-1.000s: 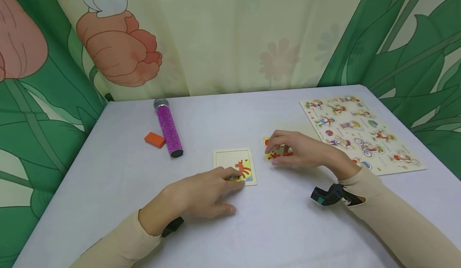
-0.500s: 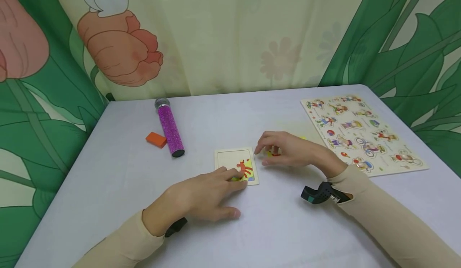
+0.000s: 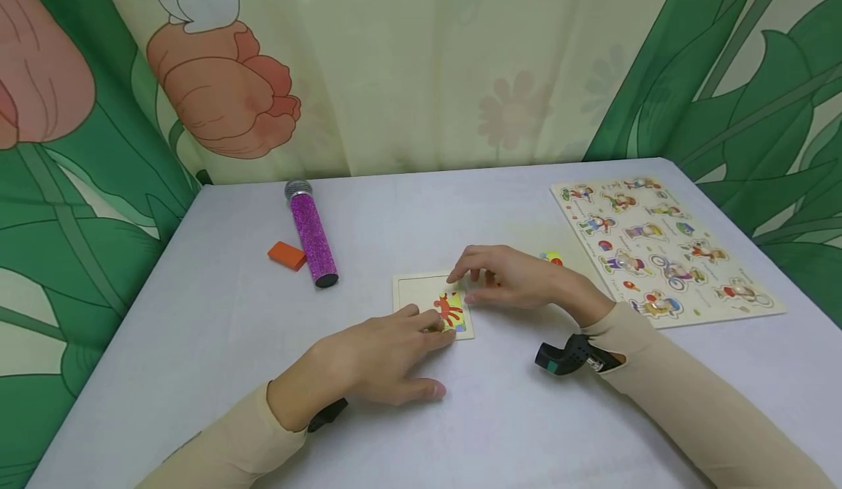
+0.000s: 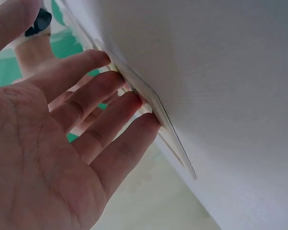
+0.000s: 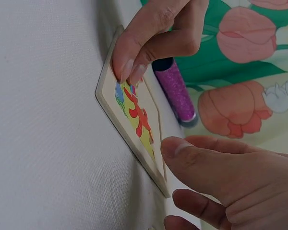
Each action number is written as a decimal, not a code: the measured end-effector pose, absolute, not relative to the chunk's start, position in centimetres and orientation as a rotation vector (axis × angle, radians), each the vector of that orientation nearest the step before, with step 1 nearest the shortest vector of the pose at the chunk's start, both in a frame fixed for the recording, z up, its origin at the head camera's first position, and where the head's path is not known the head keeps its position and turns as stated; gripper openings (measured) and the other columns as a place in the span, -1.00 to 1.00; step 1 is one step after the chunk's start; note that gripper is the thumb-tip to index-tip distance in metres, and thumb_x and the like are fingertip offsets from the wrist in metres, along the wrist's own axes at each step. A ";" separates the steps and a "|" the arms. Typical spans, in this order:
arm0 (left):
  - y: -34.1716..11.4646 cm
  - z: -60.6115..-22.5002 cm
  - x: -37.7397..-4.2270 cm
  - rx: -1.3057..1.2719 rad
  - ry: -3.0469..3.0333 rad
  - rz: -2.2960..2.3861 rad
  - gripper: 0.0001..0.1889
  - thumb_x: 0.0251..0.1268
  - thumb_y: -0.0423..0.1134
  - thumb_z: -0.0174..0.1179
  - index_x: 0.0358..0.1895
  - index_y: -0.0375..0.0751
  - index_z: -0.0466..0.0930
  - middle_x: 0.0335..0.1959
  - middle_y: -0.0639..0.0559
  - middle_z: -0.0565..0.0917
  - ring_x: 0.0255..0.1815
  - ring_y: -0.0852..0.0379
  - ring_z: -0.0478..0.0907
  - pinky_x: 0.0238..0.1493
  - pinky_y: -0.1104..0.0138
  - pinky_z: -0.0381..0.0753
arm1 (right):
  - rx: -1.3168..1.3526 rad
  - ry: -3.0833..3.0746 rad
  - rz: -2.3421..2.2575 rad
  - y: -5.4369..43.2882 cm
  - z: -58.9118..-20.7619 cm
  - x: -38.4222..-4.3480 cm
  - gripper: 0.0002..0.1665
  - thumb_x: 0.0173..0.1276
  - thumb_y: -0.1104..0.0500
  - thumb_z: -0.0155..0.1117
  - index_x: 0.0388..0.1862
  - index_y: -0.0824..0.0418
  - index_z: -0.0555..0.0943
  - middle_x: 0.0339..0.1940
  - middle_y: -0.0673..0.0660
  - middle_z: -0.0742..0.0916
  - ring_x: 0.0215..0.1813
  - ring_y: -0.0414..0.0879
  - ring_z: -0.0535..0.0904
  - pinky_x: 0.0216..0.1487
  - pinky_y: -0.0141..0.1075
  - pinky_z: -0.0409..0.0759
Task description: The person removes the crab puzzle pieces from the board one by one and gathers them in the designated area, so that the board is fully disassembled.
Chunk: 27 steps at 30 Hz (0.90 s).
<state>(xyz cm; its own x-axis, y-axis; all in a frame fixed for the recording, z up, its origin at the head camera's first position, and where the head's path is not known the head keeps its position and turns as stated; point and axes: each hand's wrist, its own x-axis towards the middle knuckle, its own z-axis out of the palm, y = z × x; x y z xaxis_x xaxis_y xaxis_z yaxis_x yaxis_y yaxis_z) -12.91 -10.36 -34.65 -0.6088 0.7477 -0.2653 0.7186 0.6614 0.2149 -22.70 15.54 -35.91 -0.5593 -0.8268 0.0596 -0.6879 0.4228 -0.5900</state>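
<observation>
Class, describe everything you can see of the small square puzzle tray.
The puzzle tray is thin, roughly square and pale, seemingly wooden, with a raised rim around a shallow recess. It lies flat on the white table. A yellow piece with a red figure sits in the recess, towards the near right corner; the rest that shows is bare. The left hand touches its near side; the right hand is by the far right corner, contact unclear.
</observation>
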 end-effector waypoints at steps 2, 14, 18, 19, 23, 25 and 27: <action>-10.3 -34.6 -12.9 1.167 2.553 0.116 -0.27 0.41 0.31 0.16 0.54 0.08 0.37 0.35 0.22 0.44 0.30 0.16 0.36 0.23 0.23 0.58 | -1.335 2.434 -0.842 15.4 -36.1 -22.8 -0.66 0.41 0.20 0.41 0.15 0.10 0.69 0.03 -0.01 0.71 -0.03 -0.07 0.59 -0.07 -0.25 0.65; -10.5 -34.9 -12.7 1.132 2.540 0.148 -0.24 0.39 0.32 0.19 0.57 0.11 0.33 0.41 0.22 0.41 0.29 0.15 0.36 0.27 0.23 0.55 | -1.312 2.405 -0.815 14.7 -36.7 -22.9 -0.65 0.43 0.19 0.39 0.17 0.04 0.67 0.05 -0.09 0.75 -0.07 -0.20 0.59 -0.01 -0.25 0.62; -10.6 -34.9 -12.8 1.138 2.537 0.148 -0.23 0.40 0.32 0.18 0.57 0.09 0.32 0.43 0.20 0.40 0.31 0.14 0.36 0.31 0.23 0.52 | -1.310 2.380 -0.821 14.5 -36.7 -22.9 -0.66 0.43 0.21 0.39 0.16 0.04 0.68 0.04 -0.10 0.75 -0.06 -0.18 0.60 -0.02 -0.25 0.63; -10.6 -34.9 -12.8 1.139 2.535 0.149 -0.23 0.40 0.32 0.17 0.58 0.09 0.31 0.44 0.20 0.39 0.33 0.13 0.35 0.33 0.22 0.51 | -1.309 2.374 -0.824 14.4 -36.7 -22.9 -0.66 0.43 0.22 0.39 0.16 0.04 0.68 0.04 -0.11 0.76 -0.07 -0.18 0.61 -0.02 -0.26 0.64; -10.7 -34.9 -12.8 1.135 2.533 0.154 -0.22 0.40 0.32 0.17 0.59 0.11 0.29 0.47 0.20 0.37 0.38 0.12 0.34 0.38 0.19 0.48 | -1.310 2.348 -0.843 14.3 -36.7 -22.9 -0.66 0.43 0.26 0.38 0.15 0.06 0.69 0.03 -0.10 0.76 -0.08 -0.18 0.63 -0.04 -0.26 0.65; -10.7 -34.9 -12.8 1.133 2.533 0.158 -0.23 0.40 0.31 0.18 0.59 0.11 0.29 0.46 0.20 0.38 0.38 0.13 0.35 0.38 0.19 0.49 | -1.315 2.336 -0.853 14.2 -36.7 -22.9 -0.66 0.43 0.27 0.37 0.15 0.07 0.69 0.03 -0.09 0.77 -0.09 -0.18 0.64 -0.05 -0.26 0.65; -10.7 -35.0 -12.8 1.132 2.534 0.159 -0.23 0.40 0.31 0.18 0.58 0.11 0.29 0.44 0.20 0.39 0.35 0.14 0.35 0.35 0.21 0.50 | -1.317 2.324 -0.863 14.1 -36.7 -22.9 -0.67 0.44 0.28 0.36 0.15 0.08 0.69 0.02 -0.08 0.77 -0.09 -0.18 0.64 -0.05 -0.25 0.66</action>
<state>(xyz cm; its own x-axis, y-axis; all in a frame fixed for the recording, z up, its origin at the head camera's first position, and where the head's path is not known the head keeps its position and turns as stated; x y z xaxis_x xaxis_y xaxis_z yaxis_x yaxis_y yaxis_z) -12.84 -10.74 -34.97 -0.6143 0.7387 -0.2773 0.6982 0.6726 0.2451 -22.92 14.13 -36.67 -0.5164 -0.8563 0.0091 -0.6546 0.3878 -0.6490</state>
